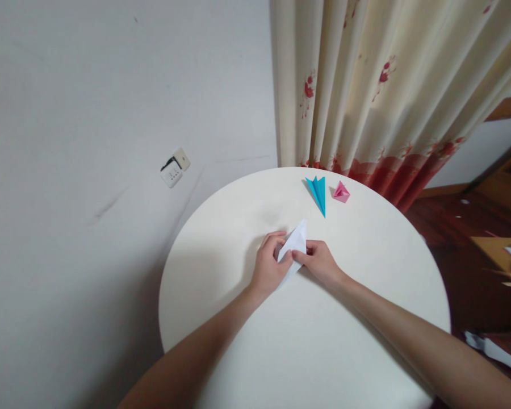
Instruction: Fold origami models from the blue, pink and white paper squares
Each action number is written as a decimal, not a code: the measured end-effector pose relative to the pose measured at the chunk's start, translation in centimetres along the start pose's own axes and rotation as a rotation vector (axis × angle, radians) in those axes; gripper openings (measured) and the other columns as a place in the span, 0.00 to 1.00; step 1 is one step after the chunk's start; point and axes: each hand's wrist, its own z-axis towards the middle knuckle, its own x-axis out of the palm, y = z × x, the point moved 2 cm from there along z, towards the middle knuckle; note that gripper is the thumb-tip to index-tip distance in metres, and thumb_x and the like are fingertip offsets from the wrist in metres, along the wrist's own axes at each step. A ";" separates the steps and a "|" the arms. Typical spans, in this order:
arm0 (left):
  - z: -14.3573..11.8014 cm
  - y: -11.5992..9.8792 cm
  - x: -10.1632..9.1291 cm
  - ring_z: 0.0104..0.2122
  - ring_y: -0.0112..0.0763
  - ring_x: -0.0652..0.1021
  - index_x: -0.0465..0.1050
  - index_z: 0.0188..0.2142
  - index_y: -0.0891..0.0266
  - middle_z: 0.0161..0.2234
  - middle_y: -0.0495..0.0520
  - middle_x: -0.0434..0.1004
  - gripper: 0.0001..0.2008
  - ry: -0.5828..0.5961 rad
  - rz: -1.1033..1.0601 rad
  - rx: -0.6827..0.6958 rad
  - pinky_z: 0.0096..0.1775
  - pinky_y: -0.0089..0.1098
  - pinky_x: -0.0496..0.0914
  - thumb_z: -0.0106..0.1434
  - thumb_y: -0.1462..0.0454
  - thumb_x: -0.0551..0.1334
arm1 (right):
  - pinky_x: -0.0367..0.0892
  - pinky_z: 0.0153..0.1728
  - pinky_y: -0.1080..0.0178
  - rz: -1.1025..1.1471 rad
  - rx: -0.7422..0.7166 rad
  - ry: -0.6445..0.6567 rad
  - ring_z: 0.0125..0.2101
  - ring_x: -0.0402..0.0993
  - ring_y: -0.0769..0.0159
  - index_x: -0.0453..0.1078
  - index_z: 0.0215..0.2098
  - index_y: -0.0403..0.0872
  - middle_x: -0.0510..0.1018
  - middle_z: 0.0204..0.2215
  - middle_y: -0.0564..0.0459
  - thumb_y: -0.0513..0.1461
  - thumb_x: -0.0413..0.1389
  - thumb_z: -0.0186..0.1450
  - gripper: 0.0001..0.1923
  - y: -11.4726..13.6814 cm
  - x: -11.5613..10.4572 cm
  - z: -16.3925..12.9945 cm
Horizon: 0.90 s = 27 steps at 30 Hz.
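A folded sheet of white paper (297, 237) is held between my two hands over the middle of the round table. One pointed corner of it aims away from me. My left hand (271, 261) grips its left side, the thumb pressed on the face of the paper and the fingers curled round behind. On the right edge, my right hand (320, 260) pinches the paper, with its thumb tip close to the left thumb. The fingertips behind the sheet are partly hidden.
Beyond my hands, a blue paper plane (318, 193) and a pink folded paper piece (341, 192) lie near the far edge of the white round table (213, 227). A wall with a socket (171, 174) stands at the left. A patterned curtain (366, 85) hangs behind the table.
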 end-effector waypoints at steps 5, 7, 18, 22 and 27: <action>-0.2 -1.1 -0.3 0.55 0.40 0.69 0.71 0.35 0.59 0.53 0.58 0.69 0.06 0.041 0.074 0.159 0.57 0.40 0.62 0.58 0.70 0.62 | 0.50 0.19 0.67 -0.027 0.021 -0.089 0.18 0.57 0.73 0.70 0.22 0.42 0.65 0.15 0.59 0.46 0.61 0.55 0.15 0.5 -0.1 0.0; -0.3 -1.3 -0.4 0.55 0.40 0.69 0.72 0.36 0.59 0.53 0.58 0.69 0.07 0.063 0.082 0.179 0.57 0.40 0.62 0.58 0.71 0.62 | 0.50 0.19 0.67 -0.005 0.025 -0.091 0.17 0.55 0.74 0.69 0.22 0.43 0.64 0.15 0.59 0.46 0.61 0.55 0.15 0.7 0.0 0.0; -0.2 -1.1 -0.5 0.56 0.43 0.69 0.76 0.38 0.59 0.55 0.59 0.67 0.11 0.121 0.061 0.197 0.57 0.41 0.63 0.54 0.63 0.70 | 0.57 0.21 0.65 0.162 0.012 -0.048 0.20 0.61 0.69 0.68 0.24 0.45 0.68 0.19 0.55 0.59 0.54 0.60 0.26 1.3 -0.1 -0.2; -0.3 -0.6 -0.3 0.54 0.42 0.71 0.77 0.36 0.59 0.55 0.59 0.66 0.07 0.079 -0.013 0.115 0.53 0.40 0.68 0.57 0.62 0.68 | 0.56 0.22 0.66 0.057 -0.030 -0.045 0.20 0.59 0.70 0.69 0.24 0.44 0.67 0.17 0.56 0.58 0.59 0.57 0.26 1.4 -0.3 -0.1; 0.2 0.8 -0.2 0.43 0.35 0.77 0.68 0.53 0.58 0.55 0.60 0.68 0.25 0.046 -0.381 -0.233 0.41 0.31 0.72 0.57 0.59 0.68 | 0.57 0.23 0.65 0.060 -0.011 0.004 0.20 0.62 0.69 0.72 0.26 0.42 0.71 0.19 0.54 0.59 0.60 0.55 0.27 0.8 -0.4 0.1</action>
